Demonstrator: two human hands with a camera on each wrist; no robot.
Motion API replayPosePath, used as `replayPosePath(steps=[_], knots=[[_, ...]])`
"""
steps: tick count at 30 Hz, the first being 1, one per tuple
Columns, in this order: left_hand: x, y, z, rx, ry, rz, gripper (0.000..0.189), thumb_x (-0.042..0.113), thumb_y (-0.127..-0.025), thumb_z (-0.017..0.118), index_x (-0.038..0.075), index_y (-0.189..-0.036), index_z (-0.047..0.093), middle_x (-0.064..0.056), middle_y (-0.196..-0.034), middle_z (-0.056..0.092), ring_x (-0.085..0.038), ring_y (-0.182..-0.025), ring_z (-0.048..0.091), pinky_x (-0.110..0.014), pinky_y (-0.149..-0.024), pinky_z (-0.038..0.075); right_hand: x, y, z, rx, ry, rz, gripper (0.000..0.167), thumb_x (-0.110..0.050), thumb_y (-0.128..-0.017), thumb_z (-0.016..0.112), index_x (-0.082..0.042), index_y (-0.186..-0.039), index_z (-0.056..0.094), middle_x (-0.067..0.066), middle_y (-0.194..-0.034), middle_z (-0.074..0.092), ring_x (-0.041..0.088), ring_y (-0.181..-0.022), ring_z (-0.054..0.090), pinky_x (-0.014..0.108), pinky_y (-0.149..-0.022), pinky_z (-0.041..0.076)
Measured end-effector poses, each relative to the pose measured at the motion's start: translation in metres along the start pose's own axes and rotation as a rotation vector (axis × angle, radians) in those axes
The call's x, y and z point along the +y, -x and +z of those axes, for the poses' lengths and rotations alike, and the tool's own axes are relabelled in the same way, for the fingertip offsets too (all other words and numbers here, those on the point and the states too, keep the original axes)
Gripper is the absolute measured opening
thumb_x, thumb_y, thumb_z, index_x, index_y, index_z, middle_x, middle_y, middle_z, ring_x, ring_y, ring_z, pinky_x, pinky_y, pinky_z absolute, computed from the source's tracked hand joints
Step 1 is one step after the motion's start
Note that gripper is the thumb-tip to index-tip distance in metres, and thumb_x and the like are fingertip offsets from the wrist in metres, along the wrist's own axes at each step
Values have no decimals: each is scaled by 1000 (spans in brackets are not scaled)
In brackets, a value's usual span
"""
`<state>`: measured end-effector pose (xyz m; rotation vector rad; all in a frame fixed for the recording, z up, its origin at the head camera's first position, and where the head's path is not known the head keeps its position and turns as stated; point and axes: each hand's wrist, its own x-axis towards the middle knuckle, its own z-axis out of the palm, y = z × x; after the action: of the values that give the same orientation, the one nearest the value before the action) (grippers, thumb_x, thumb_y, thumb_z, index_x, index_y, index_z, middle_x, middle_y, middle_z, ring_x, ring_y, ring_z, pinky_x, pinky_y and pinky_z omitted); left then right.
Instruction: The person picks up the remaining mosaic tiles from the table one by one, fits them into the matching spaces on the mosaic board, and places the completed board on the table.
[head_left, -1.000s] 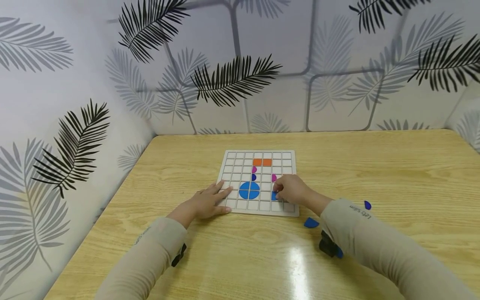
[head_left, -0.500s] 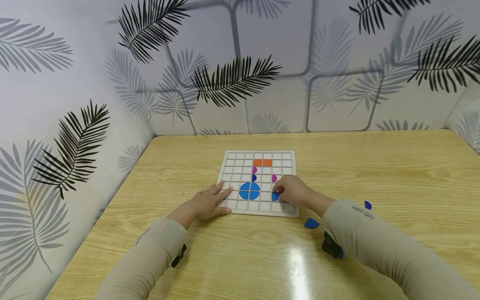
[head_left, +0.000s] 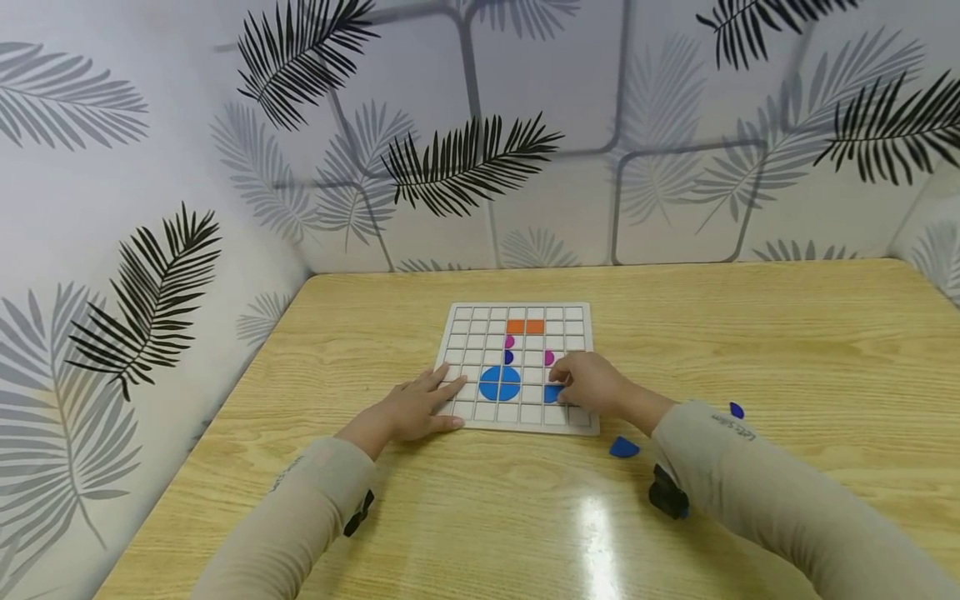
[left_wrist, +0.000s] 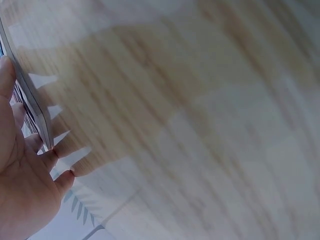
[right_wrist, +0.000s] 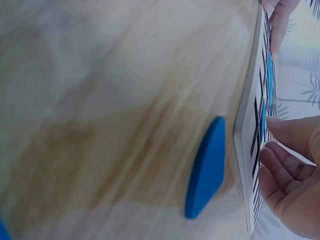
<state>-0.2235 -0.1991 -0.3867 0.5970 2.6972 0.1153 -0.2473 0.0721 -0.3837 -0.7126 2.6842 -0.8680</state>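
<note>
A white grid board [head_left: 465,337] lies on the table. My left hand [head_left: 417,404] rests over its left edge with fingers spread and straight. In the left wrist view, the fingers of my left hand [left_wrist: 25,175] lie along the board's edge. At the board's right side, my right hand [head_left: 592,383] holds a blue curved-edge piece [head_left: 552,393] down in a grid cell, with thumb and curled fingers at it. In the right wrist view, the thumb of my right hand [right_wrist: 295,165] touches that piece [right_wrist: 262,117]; its exact outline is partly hidden.
On the board sit a blue circle of quarter pieces [head_left: 499,383], an orange strip [head_left: 525,327], a dark blue half-round [head_left: 508,357] and pink half-rounds [head_left: 549,357]. A blue piece [head_left: 624,447] and a purple-blue piece [head_left: 737,410] lie to the right. A patterned wall [head_left: 525,233] stands behind.
My right hand has shifted very slightly rightward, its thumb and index finger a little further apart. The blue piece stays in its cell, and my left hand has not moved.
</note>
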Motion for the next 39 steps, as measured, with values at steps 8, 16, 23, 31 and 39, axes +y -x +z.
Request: replayPosePath(steps=[8,16,23,31,39], knots=[[1,0,0,-1,2,-2,66,51,-85,39,23,-140,14,-8,-144,5,-28,-129,4,-50,-97,16,2,8,-9,2,-20,-26,22,-5,-78,61,0,-99,61,7,-93,60,20,-85,53,34,-74,44],[1,-2,1,-4,-5,-10,66,52,-85,39,25,-139,13,-7,-144,4,-27,-129,4,-49,-97,15,9,25,-17,4,-51,-69,20,-3,-77,61,1,-97,61,8,-92,61,20,-82,55,31,-70,45],[0,-1,1,19,15,-1,67,52,-84,40,24,-139,15,-7,-144,5,-28,-129,5,-50,-97,15,12,44,-26,4,-60,-63,21,-6,-77,61,0,-98,60,8,-91,59,21,-83,54,34,-71,45],[-2,-3,1,27,28,-5,68,53,-83,41,25,-139,16,-6,-144,5,-27,-129,4,-50,-97,16,13,60,-36,17,-76,-92,23,-5,-77,62,2,-98,59,7,-88,59,21,-81,56,34,-70,45],[-2,-3,2,44,44,-3,68,53,-82,44,24,-139,19,-7,-144,8,-27,-129,6,-52,-96,16,18,79,-40,17,-128,-78,26,-7,-79,61,3,-103,57,13,-95,58,23,-83,55,32,-68,46]])
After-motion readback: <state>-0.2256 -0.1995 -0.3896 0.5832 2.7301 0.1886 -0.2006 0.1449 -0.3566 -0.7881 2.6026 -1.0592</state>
